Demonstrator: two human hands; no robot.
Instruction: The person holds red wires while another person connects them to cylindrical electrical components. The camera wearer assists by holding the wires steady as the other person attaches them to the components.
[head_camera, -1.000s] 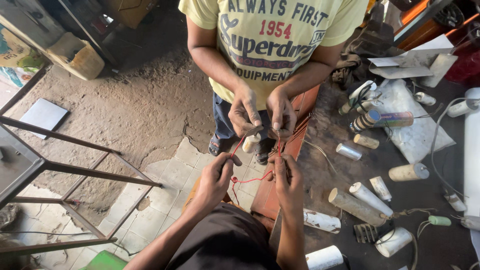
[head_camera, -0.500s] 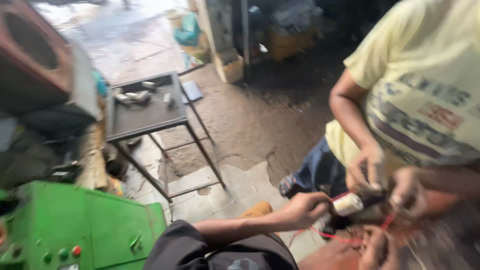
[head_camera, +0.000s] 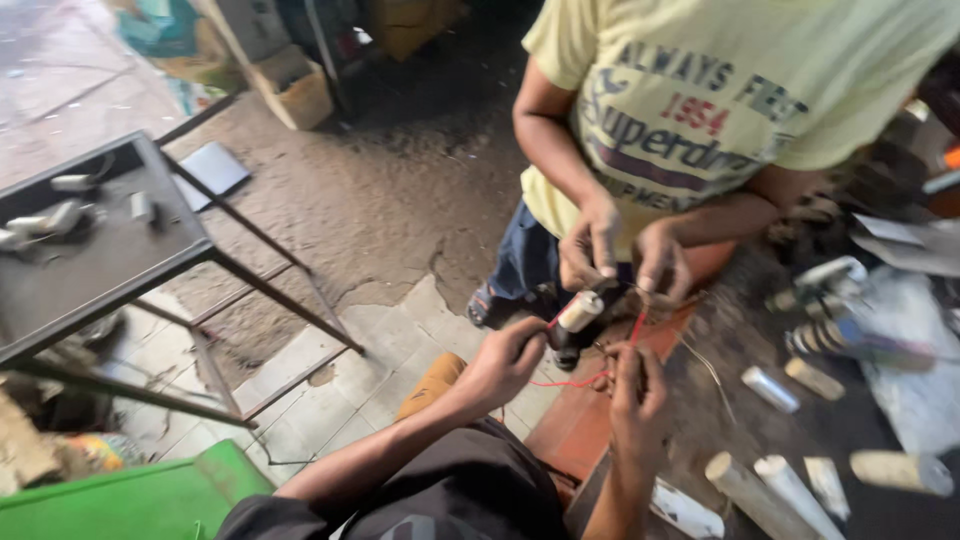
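My left hand (head_camera: 505, 365) is curled around the lower end of a pale cylindrical part (head_camera: 579, 311), holding it tilted up off the bench (head_camera: 585, 420) so its wiring hangs free. My right hand (head_camera: 632, 375) pinches a red wire (head_camera: 570, 382) between fingertips, keeping it taut beside the part. Across from me, another person's hands (head_camera: 625, 255) close on the upper end of the same piece (steadying it, I judge, so the leads stay put). More pale cylinders (head_camera: 770, 490) lie on the bench to my right, well apart.
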